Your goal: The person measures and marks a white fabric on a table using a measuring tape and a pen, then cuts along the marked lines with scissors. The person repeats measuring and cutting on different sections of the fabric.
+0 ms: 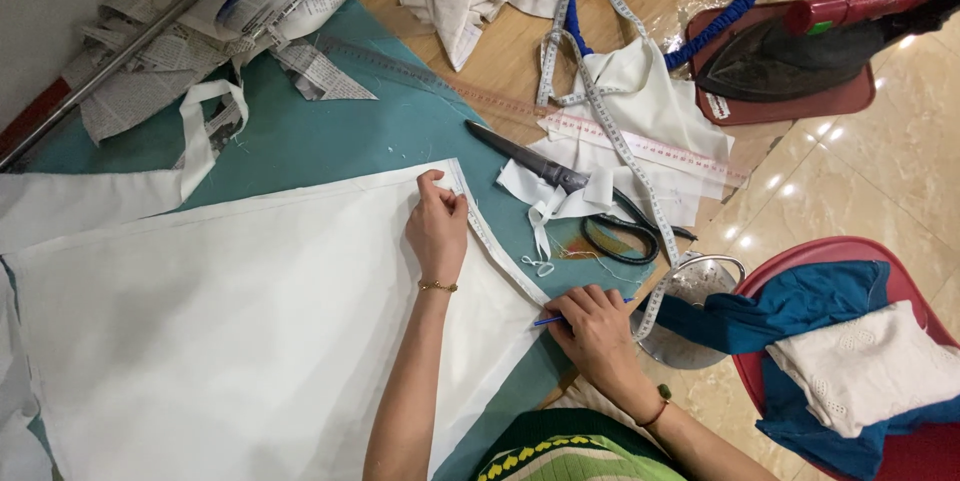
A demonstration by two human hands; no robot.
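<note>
- Your left hand (437, 224) lies palm-down near the centre of the view, forearm running up from six o'clock, fingers curled at the far end of the narrow white measuring strip (492, 239); it presses the strip onto the large white cotton fabric panel (220, 331) rather than gripping anything.
- Your right hand (595, 326) sits at five o'clock from the left, wrist bent inward, fingers pinched around one slim blue pen (549, 320) whose tip points to nine o'clock and touches the panel's slanted edge beside the strip's near end.
- The panel covers the teal work mat (330, 131) from nine o'clock to the centre.
- One pair of dark-handled tailor's scissors (570, 196) rests at two o'clock from your left hand, blades on the mat, handles on white scraps.
- One pale tape measure (600, 106) loops over white fabric at one o'clock.
- One dark steam iron (800, 51) with a red handle stands on a maroon tray at two o'clock.
- One red plastic chair (915, 451) at four o'clock carries folded blue and white cloth.
- Crumpled newspaper sheets (200, 21) pile at eleven o'clock.
</note>
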